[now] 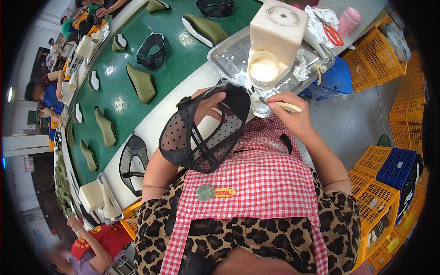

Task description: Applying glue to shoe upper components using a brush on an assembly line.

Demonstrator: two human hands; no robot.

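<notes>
My left hand (209,105) is closed on a black shoe upper (237,106) of sheer dotted mesh, its fingers showing inside the opening. The upper is held up in front of my apron (256,178). In my right hand (295,120) is a brush (288,107) with a pale wooden handle, gripped between thumb and fingers. Its tip points at the upper's right edge; whether they touch, I cannot tell. Just beyond stands a white plastic dispenser (278,30) whose round cup (264,68) holds milky liquid. Both stand on a smeared metal tray (224,57).
A green conveyor (178,64) carries several olive shoe lasts (140,82) and a black upper (150,51). Another mesh upper (133,160) lies on the white ledge (151,120). Red-handled scissors (332,34), a pink bottle (349,20) and yellow crates (376,50) are at right. Other people work at left.
</notes>
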